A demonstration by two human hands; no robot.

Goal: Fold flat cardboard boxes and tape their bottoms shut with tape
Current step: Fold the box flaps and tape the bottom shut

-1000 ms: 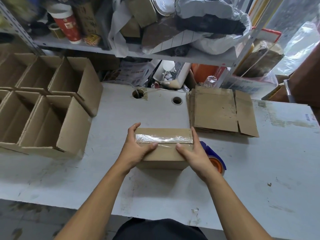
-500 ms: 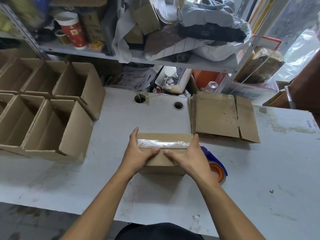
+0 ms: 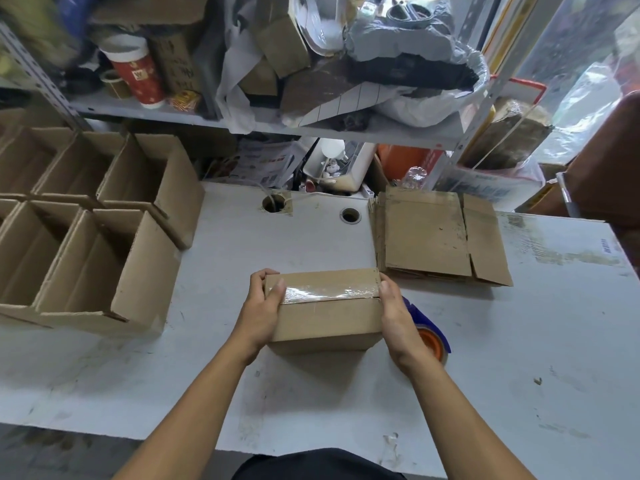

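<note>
1. taped box [image 3: 325, 306] sitting bottom-up on the white table [image 3: 519, 358], just in front of the stack of flat cardboard blanks [image 3: 429, 233]; sealing step looks finished or nearly so, judging by the tape band already across the seam.
2. left hand [image 3: 259, 306] holding the box's left end, thumb laid over the tape edge, fingers wrapped round the far corner; right hand [image 3: 398, 313] cupped against the right end, fingers curled onto the side. firm two-handed hold on the box.
3. clear packing tape [image 3: 329, 292] running the length of the closed flaps: glossy, wrinkled, catching light, with the seam line visible at its near edge.
4. tape dispenser [image 3: 433, 334] with blue body and orange core lying just right of the box, partly hidden behind the right wrist.
5. likely next: press down the tape ends on both sides, then lift and turn the box open side up, and carry it left of its present spot to the row of finished open boxes [image 3: 93, 258].
6. calls for an even grip on both ends, since thin corrugated walls may buckle under a squeeze.
7. box itself: plain brown corrugated card, matte, rectangular, sharp creased edges; blanks behind it scuffed and stained, flaps splayed.
</note>
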